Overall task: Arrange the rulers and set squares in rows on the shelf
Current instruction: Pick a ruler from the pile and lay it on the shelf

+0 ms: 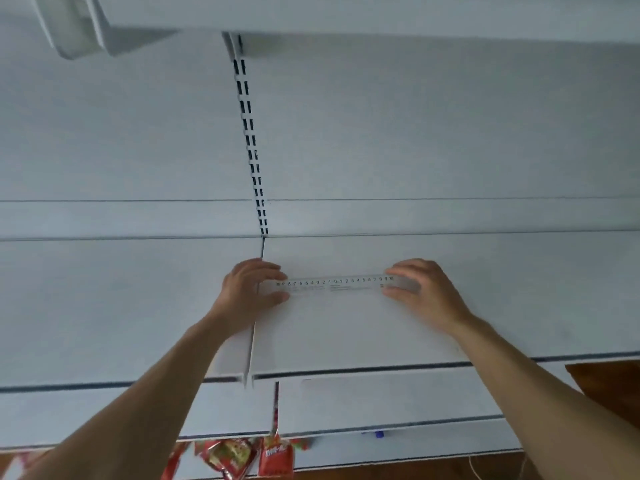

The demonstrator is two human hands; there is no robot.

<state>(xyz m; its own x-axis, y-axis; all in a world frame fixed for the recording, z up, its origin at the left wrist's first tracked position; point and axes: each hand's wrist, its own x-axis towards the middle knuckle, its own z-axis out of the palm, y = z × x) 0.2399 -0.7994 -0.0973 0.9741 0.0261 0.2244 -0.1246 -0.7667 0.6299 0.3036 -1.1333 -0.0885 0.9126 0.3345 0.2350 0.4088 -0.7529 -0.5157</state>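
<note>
Both ends pinched: left hand (254,289) and right hand (424,292) curl fingers and thumb round the clear flat plastic ruler (336,284), which spans level between them, low at the white metal shelf (346,334); best square it to the back edge, then release both ends together

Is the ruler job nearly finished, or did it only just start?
Only just started, it seems. Done: nothing yet; the shelf shows no finished row. In hand: one clear ruler, pinched at its ends by the left hand and the right hand, level over the shelf. Left: setting it down and adding the others; no more rulers or set squares are in view.
</note>
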